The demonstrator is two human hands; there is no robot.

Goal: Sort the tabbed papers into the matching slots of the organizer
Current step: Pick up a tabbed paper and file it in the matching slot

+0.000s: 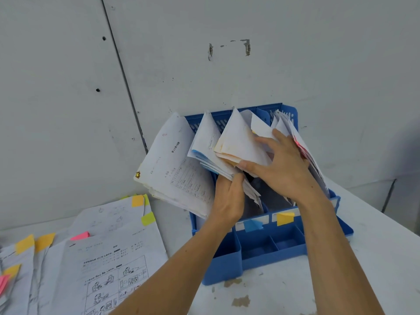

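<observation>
White loose tabbed papers (109, 253), flagged yellow, pink and green, lie fanned on the table (176, 226) at the left, not yet filed; the left hand (227, 198) grips a blue-edged bundle (204, 142) leaning out of the blue organizer (268, 255); the right hand (284, 164), fingers spread fairly straight, presses a yellow-edged bundle (236, 142) aside. A slot seems to be getting parted for room; next comes fetching a loose sheet and matching its flag to the front labels. Filed sheets look creased and floppy.
</observation>
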